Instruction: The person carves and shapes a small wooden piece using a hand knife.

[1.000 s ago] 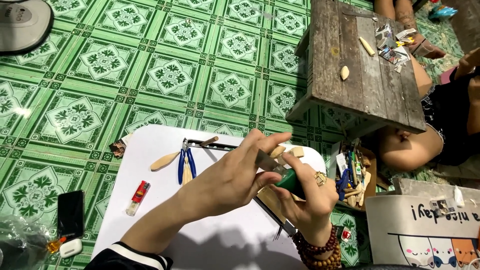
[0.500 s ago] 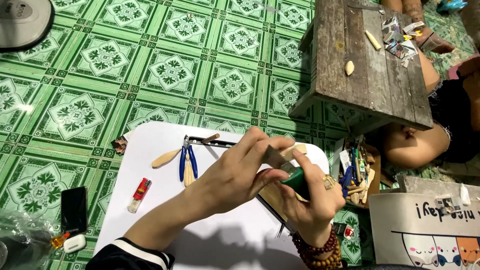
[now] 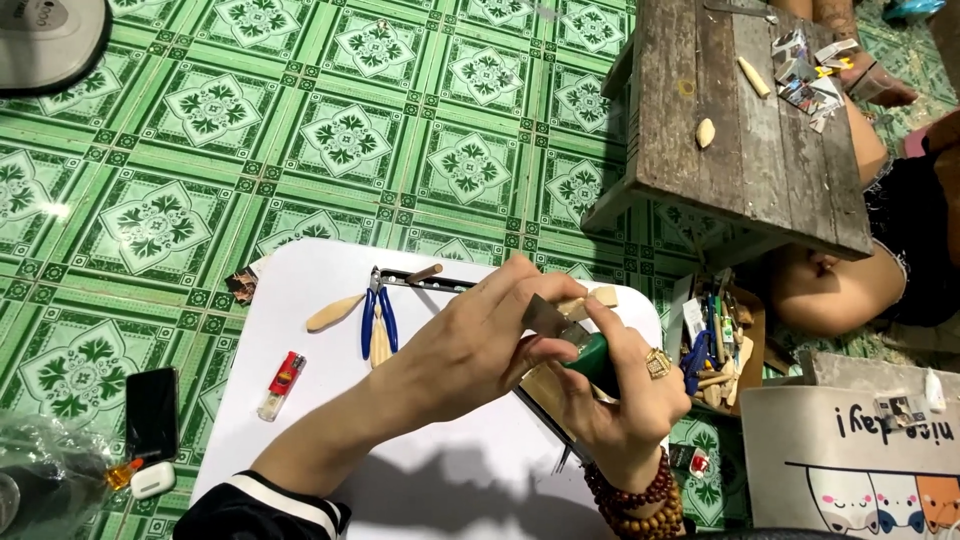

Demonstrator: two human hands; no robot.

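A person sits over a small white table on a green patterned tile floor. Both hands meet above the table's right half, and over the last second they have barely shifted, holding the same close grip while the view has drifted only slightly. That steadiness reads as fine, slow work under way on one small spot.

The right hand, wearing a ring and wooden bead bracelets, is clenched around a tool with a dark green handle. The left hand reaches across and pinches a thin greyish blade or strip at the handle's top between thumb and fingers. A pale wooden piece lies just behind the fingertips; whether it is touched cannot be told.

On the table to the left lie blue-handled pliers, a pale wooden sliver and a red lighter, none moved. A black phone rests on the floor nearby. Beyond, a worn wooden bench carries small wood pieces, with another person's leg beside it.
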